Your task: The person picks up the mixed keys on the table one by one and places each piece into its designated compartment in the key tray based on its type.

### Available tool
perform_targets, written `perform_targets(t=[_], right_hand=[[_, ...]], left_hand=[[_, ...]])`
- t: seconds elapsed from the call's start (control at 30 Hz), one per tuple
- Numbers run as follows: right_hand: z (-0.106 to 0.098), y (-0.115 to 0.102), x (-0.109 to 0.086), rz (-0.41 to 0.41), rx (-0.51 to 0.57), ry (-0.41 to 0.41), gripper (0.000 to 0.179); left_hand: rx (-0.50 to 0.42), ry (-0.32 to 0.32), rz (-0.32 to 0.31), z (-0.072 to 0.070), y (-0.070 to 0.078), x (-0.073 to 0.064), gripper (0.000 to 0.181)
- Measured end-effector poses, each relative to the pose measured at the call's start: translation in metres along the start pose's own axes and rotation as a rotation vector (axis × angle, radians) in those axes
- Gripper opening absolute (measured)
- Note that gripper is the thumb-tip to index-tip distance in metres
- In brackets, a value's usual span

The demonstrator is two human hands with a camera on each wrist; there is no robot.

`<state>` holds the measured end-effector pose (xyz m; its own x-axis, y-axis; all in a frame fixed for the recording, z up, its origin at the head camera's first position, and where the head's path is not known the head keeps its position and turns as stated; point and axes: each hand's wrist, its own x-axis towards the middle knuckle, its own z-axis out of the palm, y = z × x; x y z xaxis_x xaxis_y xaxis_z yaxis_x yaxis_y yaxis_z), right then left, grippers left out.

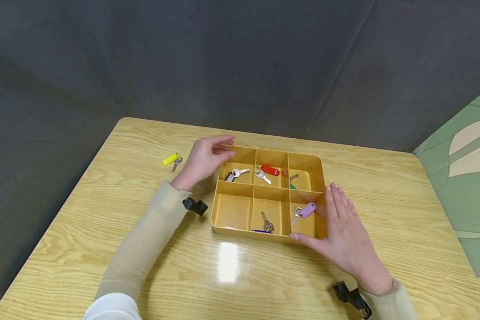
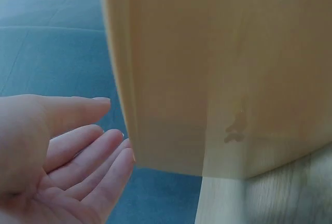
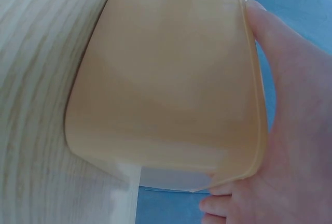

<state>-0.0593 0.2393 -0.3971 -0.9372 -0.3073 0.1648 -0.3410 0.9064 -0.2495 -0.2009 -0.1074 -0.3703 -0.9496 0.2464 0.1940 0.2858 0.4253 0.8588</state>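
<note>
Your left hand (image 1: pixel 209 161) spreads loosely at the box (image 1: pixel 234 211); your right hand (image 1: pixel 346 235), straight-fingered, touches it. The box sits between both hands, a yellow tag (image 1: pixel 170 159) outside your left.

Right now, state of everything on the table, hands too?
Tray: upright, five compartments occupied.
Yellow tag: on table, left of tray.
Dark tag: in tray, far left.
Red tag: far middle.
Green tag: far right, partly hidden.
Blue tag: near middle, mostly hidden.
Purple tag: near right.
Keys: one at each tag.
Left hand: fingers bent, at tray's far left corner.
Right hand: fingers straight, along tray's right side.
</note>
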Motion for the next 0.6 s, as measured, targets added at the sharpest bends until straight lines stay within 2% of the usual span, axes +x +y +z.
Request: perform_targets(t=[0.27,0.6], right_hand=[[0.000,0.000,0.000,0.004,0.004,0.003,0.133],[0.000,0.001,0.000,0.000,0.004,0.002,0.133]], left_hand=[[0.003,0.064,0.022,-0.006,-0.003,-0.005,0.038],[-0.005,0.113,0.003,-0.012,-0.005,-0.009,0.032]])
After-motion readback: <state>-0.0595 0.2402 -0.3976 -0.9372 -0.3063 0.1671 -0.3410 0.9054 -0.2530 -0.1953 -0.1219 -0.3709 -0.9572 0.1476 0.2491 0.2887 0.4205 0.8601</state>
